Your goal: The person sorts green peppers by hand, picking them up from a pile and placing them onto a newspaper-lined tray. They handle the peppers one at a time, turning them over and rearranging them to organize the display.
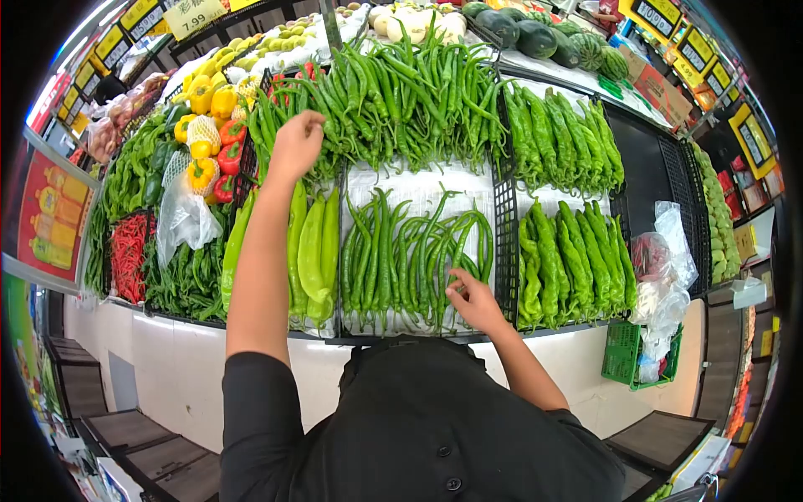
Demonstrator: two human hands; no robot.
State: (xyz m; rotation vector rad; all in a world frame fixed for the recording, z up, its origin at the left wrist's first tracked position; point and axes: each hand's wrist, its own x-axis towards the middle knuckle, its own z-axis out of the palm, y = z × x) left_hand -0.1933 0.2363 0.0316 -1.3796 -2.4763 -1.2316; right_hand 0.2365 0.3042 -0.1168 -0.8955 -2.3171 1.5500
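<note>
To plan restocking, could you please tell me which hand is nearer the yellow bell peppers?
Left. The left hand is just right of the yellow bell peppers, on the long green chillies; the right hand is far off, lower right.

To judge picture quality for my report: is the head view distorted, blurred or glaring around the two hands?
Head view: strong fisheye bending, black corners; light bright and even, no hard shadows; white liner slightly glaring; left hand and right hand sharp, without motion blur.

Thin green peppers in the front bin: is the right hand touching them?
Touching. The head view shows the right hand with its fingertips on the thin green peppers, no gap between.
</note>
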